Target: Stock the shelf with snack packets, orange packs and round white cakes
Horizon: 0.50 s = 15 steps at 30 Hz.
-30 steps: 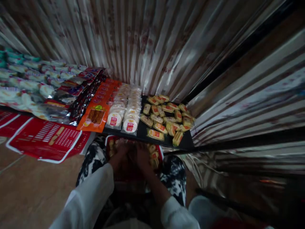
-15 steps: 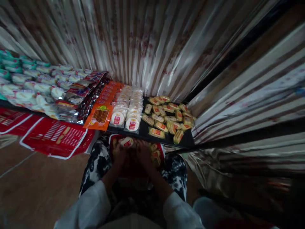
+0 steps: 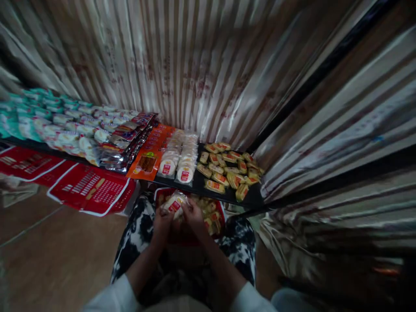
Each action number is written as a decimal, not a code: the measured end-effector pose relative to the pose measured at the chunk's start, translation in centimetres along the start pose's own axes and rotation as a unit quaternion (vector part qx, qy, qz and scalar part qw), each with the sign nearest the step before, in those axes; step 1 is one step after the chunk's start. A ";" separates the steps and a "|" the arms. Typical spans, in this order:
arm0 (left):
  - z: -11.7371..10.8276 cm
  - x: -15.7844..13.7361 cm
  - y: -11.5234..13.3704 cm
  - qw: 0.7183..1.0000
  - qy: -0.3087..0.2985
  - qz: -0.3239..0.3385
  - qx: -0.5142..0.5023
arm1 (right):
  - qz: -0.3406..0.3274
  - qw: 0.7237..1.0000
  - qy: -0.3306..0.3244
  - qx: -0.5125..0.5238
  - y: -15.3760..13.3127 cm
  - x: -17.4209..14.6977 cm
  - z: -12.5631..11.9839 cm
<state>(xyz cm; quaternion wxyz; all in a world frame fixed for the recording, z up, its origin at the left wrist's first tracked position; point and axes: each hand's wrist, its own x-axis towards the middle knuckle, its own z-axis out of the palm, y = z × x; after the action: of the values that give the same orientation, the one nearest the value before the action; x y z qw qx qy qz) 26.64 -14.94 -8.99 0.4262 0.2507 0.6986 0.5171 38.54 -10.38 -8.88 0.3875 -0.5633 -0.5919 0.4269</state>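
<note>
Between my two hands is a clear-wrapped round white snack packet (image 3: 176, 205) with a red label, tilted up over a red box on my lap. My left hand (image 3: 162, 220) pinches its left edge, and my right hand (image 3: 194, 215) grips the right side; some fingers are hidden behind it. Under and right of the hands, the red box (image 3: 222, 213) holds several small yellow-wrapped snacks (image 3: 212, 219). Just beyond, two rows of similar round white packets (image 3: 184, 174) lie overlapping on a black shelf (image 3: 201, 187).
More yellow-wrapped snacks (image 3: 221, 167) lie loose on the shelf's right end. Leftward are an orange packet (image 3: 147, 162), dark shiny packets (image 3: 125, 143), and white and green packs (image 3: 42, 110). Red printed bags (image 3: 94, 188) hang below. Striped sheeting (image 3: 182, 56) rises behind.
The packet between my hands has come nearer and shows more fully, with both hands now at its edges. The camera view has shifted, so the shelf sits slightly lower and further right.
</note>
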 end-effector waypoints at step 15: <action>-1.7 4.6 5.6 0.977 0.040 0.200 0.061 | -0.119 0.986 -0.007 -0.117 -8.4 4.8 1.2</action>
<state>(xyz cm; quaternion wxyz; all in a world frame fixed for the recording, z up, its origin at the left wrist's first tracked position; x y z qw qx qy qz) 22.36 -10.26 -5.07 0.2694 0.3898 0.6809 0.5584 34.32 -5.69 -1.50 0.3623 -0.5273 -0.7035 0.3096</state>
